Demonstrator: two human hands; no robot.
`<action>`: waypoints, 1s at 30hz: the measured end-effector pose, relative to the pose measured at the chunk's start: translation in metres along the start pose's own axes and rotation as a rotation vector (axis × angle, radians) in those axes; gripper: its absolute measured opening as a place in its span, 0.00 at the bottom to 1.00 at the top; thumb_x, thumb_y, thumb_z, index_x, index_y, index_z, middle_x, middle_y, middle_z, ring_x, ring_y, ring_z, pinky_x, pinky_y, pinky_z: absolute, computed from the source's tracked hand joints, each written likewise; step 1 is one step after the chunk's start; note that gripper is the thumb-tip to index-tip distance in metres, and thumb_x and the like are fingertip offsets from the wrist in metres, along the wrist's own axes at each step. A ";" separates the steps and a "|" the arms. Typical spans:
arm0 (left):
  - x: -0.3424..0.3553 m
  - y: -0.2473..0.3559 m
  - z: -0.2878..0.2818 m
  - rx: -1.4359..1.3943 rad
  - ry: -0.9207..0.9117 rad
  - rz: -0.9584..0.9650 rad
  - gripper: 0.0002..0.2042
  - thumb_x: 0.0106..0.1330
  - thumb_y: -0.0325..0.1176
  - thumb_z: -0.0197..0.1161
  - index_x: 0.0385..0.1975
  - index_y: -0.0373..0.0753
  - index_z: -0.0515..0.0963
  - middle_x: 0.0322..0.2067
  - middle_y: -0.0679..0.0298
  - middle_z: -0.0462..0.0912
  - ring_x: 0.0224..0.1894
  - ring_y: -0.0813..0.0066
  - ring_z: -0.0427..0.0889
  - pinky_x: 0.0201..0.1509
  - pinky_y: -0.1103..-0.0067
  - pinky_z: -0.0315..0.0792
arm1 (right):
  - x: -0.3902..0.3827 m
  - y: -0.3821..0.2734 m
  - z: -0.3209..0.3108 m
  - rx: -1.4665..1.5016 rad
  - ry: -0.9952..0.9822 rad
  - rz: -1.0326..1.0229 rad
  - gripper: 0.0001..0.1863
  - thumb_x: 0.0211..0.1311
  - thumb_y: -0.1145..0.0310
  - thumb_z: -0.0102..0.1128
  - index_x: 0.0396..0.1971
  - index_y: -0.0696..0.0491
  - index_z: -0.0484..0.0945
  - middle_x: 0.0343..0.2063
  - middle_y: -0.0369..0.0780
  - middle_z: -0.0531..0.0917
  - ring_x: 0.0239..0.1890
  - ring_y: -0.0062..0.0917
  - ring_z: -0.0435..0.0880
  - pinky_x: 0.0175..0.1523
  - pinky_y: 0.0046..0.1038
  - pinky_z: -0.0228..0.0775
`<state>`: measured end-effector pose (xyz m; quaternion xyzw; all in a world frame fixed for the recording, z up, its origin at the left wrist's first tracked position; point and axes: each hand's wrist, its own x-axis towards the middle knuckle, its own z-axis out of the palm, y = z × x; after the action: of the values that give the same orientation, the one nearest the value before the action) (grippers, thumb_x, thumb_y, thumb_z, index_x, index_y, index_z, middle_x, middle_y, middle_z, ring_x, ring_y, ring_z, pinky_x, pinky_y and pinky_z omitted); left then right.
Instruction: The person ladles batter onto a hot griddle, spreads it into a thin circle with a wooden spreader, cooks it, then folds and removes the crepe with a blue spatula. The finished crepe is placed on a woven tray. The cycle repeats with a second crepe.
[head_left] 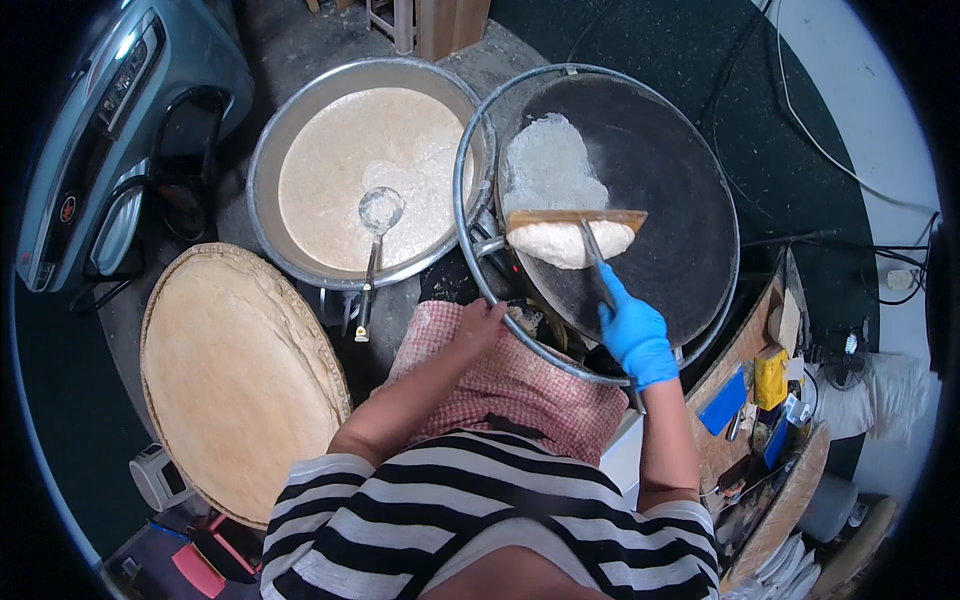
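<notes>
Head view: right hand [637,335] holds the spreader [560,215]; wet dough [548,245] sits just past that hand. Left hand [486,324] is by the ring [466,245]; I can't tell its grip. Pushing crooked might spill dough.

A batter vat [264,190] and big round griddle [680,200] mark a small food workshop.

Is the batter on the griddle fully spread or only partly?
Only partly: a thin pale patch lies at upper left, a thick mound touches the wooden spreader, and dark griddle shows across the right.
</notes>
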<state>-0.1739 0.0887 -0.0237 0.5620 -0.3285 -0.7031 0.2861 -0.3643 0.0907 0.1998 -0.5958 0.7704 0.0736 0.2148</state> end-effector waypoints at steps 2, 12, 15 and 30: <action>0.004 0.001 -0.003 -0.028 0.005 -0.008 0.12 0.62 0.36 0.56 0.27 0.30 0.72 0.21 0.59 0.76 0.19 0.75 0.76 0.22 0.80 0.75 | -0.005 0.009 -0.009 -0.002 -0.017 0.012 0.28 0.56 0.66 0.51 0.59 0.40 0.60 0.32 0.54 0.78 0.35 0.47 0.78 0.41 0.40 0.71; 0.035 0.035 -0.031 -0.014 -0.036 -0.063 0.09 0.63 0.34 0.56 0.29 0.34 0.74 0.21 0.62 0.76 0.18 0.75 0.76 0.22 0.79 0.74 | 0.003 0.008 0.015 0.030 0.046 -0.040 0.30 0.57 0.65 0.50 0.61 0.40 0.57 0.24 0.51 0.79 0.27 0.44 0.79 0.35 0.40 0.70; 0.049 0.050 -0.043 0.035 -0.071 -0.070 0.10 0.62 0.36 0.56 0.29 0.33 0.74 0.22 0.62 0.77 0.21 0.75 0.76 0.25 0.79 0.75 | -0.017 0.028 0.005 -0.023 0.001 0.004 0.31 0.56 0.66 0.51 0.62 0.39 0.56 0.25 0.51 0.79 0.28 0.44 0.79 0.35 0.40 0.70; 0.014 0.039 -0.044 -0.055 -0.121 -0.083 0.15 0.64 0.44 0.53 0.41 0.38 0.73 0.31 0.63 0.78 0.29 0.76 0.78 0.32 0.81 0.74 | -0.016 0.031 0.005 0.015 0.036 0.060 0.30 0.56 0.66 0.52 0.61 0.37 0.58 0.27 0.51 0.79 0.27 0.44 0.79 0.34 0.41 0.70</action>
<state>-0.1321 0.0473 -0.0080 0.5238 -0.3021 -0.7557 0.2515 -0.3890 0.1156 0.1976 -0.5719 0.7922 0.0635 0.2032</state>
